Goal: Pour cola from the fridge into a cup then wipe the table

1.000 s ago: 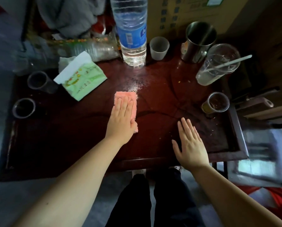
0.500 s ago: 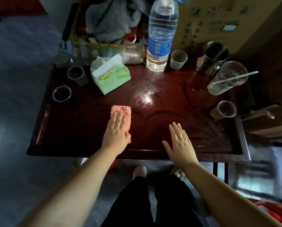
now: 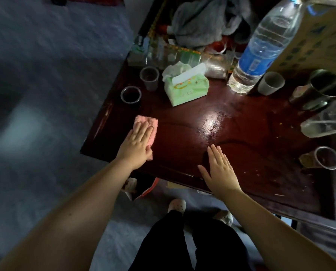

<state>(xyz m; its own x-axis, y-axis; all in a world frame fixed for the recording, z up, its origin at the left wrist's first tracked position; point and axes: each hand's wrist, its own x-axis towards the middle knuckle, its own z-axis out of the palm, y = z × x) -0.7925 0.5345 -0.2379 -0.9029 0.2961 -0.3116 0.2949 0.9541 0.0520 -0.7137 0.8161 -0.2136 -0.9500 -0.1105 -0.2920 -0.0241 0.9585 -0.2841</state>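
Left hand [image 3: 137, 145] lies flat, fingers straight and together, pressing a pink cloth [image 3: 146, 123] onto the dark red counter [image 3: 182, 133] near its left front corner; it grips nothing. Right hand [image 3: 220, 171] rests palm down at the counter's front edge, fingers extended, holding nothing, well apart from the cloth. A wet sheen [image 3: 212, 124] shows on the surface between the hands and the water bottle [image 3: 261, 49]. A small cup of dark liquid [image 3: 130, 94] stands near the left edge, just beyond the cloth. A clear cup [image 3: 149, 75] stands behind it, and a green tissue pack [image 3: 186, 89] lies beside both.
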